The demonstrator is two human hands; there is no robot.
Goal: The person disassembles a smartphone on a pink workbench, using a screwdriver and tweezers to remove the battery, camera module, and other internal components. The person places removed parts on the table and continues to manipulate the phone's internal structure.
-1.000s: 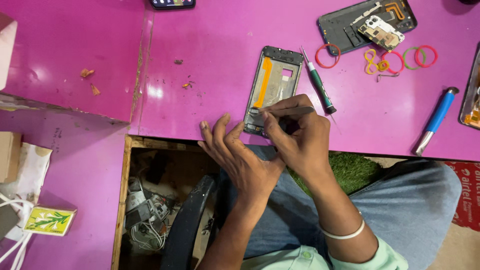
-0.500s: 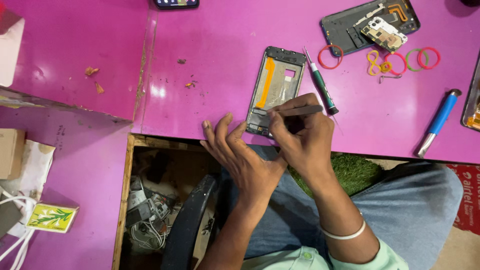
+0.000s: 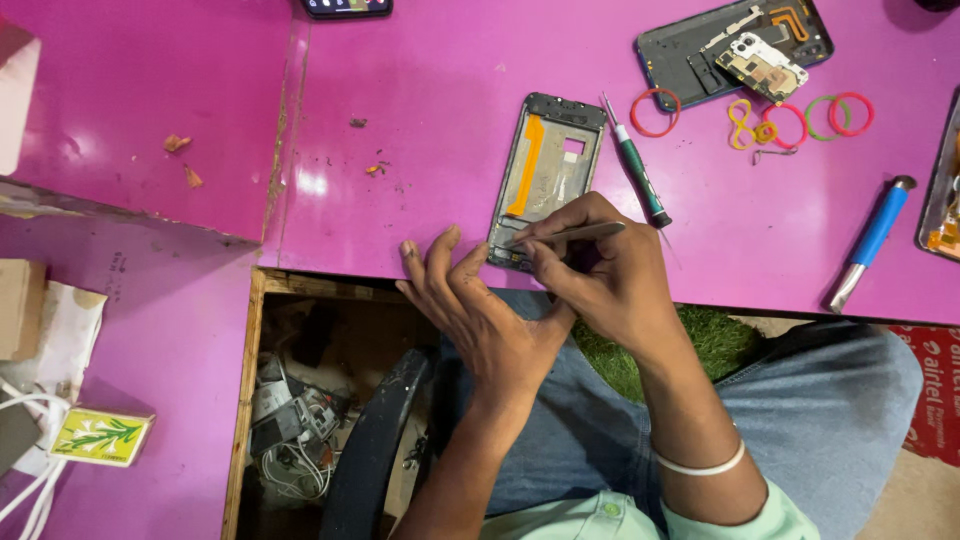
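A dark phone frame with an orange strip lies on the pink table, near its front edge. My left hand rests with spread fingertips on the table edge, touching the frame's lower left corner. My right hand pinches metal tweezers, whose tip meets the frame's bottom end. A green-handled screwdriver lies just right of the frame.
An opened phone back with parts lies at the far right with coloured rubber bands beside it. A blue-handled tool lies at right. An open drawer with cables sits below the table. Another phone is at the top.
My right hand has turned slightly, bringing the tweezers' tip down to the frame's bottom end. My left hand's fingers have stayed at the frame's corner.
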